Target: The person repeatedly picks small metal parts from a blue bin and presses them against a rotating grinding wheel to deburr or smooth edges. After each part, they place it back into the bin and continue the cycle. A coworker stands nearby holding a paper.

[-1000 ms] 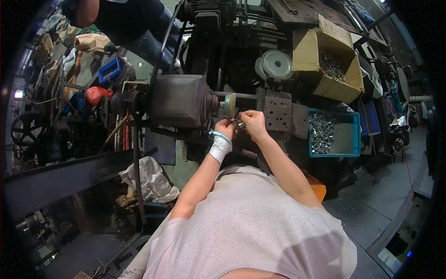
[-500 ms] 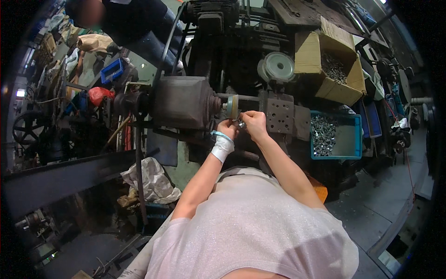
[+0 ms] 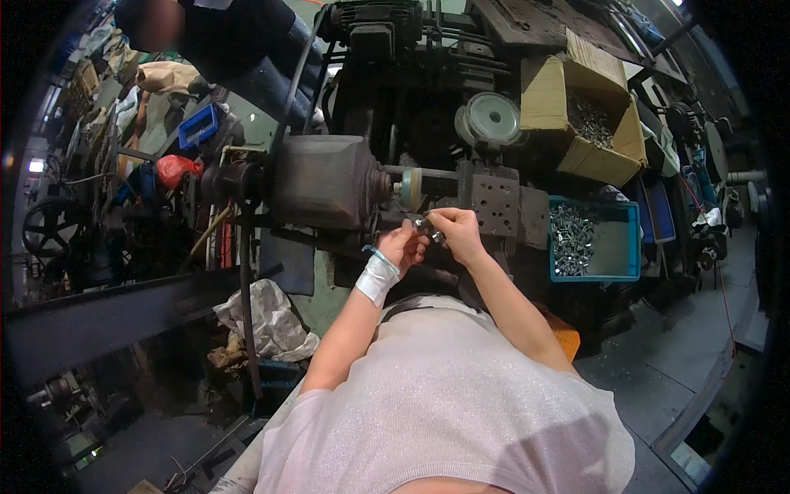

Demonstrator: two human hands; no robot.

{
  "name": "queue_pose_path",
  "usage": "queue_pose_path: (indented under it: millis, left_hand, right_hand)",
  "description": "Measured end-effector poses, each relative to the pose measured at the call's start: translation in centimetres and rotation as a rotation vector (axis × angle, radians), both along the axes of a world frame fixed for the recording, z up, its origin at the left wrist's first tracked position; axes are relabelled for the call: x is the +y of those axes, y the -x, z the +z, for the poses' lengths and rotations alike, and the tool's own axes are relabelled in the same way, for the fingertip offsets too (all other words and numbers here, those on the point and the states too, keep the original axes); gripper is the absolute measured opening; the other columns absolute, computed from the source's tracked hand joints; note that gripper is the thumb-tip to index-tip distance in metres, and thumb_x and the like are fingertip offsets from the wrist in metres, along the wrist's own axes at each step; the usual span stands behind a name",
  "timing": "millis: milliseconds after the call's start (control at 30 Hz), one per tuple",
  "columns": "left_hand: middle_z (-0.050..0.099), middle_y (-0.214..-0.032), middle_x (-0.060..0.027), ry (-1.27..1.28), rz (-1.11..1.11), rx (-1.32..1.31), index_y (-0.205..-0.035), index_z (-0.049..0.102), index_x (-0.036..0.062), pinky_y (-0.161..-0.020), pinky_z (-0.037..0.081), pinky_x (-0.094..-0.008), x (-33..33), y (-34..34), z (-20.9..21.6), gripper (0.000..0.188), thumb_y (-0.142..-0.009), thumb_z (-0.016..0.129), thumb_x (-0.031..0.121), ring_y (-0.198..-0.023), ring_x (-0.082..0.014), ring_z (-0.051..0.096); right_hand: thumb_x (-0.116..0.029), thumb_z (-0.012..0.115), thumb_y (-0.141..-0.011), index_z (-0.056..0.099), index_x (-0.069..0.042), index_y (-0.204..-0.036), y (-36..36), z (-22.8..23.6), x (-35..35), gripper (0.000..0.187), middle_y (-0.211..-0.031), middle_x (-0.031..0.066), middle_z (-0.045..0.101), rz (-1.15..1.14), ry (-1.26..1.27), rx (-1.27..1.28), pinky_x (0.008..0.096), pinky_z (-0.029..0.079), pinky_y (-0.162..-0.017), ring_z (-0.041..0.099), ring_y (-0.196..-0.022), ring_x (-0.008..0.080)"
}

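Both hands meet just below the grinding wheel (image 3: pixel 415 189), a pale disc with a tan rim on the machine's spindle. My left hand (image 3: pixel 401 246), with a white wrap and a light blue band at the wrist, has its fingers curled at a small shiny metal part (image 3: pixel 419 222). From the other side my right hand (image 3: pixel 457 233) pinches at the same place. Another bright metal piece (image 3: pixel 437 236) shows under its fingers. The exact shape of these parts is too small to make out, and fingers cover some of them.
A dark motor housing (image 3: pixel 322 181) stands left of the wheel, a drilled metal block (image 3: pixel 497 202) right. Beyond are a teal bin (image 3: pixel 596 278) of small shiny metal parts and a cardboard box (image 3: pixel 546 99) of more. Another person (image 3: pixel 239 41) is at the far left.
Both hands have come back from the wheel toward my body, the left also slightly leftward. The metal part between them now shows below the wheel.
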State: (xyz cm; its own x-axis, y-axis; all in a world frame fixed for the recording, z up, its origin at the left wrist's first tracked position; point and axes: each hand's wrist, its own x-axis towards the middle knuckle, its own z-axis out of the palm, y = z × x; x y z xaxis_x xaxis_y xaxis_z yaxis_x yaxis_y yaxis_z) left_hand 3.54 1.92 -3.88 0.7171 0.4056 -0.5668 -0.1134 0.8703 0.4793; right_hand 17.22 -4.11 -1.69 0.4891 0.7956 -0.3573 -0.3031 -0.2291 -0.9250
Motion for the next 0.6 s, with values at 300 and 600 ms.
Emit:
queue_pose_path:
  millis: [300, 600]
  left_hand:
    - [0.055, -0.069, -0.0028, -0.246, 0.028, 0.147, -0.08, 0.053, 0.0045, -0.049, 0.039, -0.0208, 0.4, -0.6, -0.8, 0.011, -0.08, 0.057, 0.014, -0.056, -0.0083, 0.048]
    - [0.055, -0.062, -0.0014, -0.502, -0.022, 0.302, -0.075, 0.056, 0.0024, -0.045, 0.037, -0.0215, 1.1, -1.4, -1.7, 0.014, -0.079, 0.058, 0.016, -0.051, -0.0079, 0.048]
  right_hand:
    - [-0.014, 0.062, -0.074, 0.063, 0.005, -0.079, 0.4, -0.1, 0.3, 0.02, -0.06, 0.0021, 0.056, -0.054, 0.136, 0.014, 0.0206, 0.03, -0.039, 0.04, -0.044, 0.0046]
    - [-0.014, 0.063, -0.071, 0.063, 0.006, -0.073, 0.2, -1.4, 1.4, 0.02, -0.051, 0.0025, 0.053, -0.02, 0.156, -0.171, 0.0245, 0.032, -0.041, 0.041, -0.045, 0.0066]
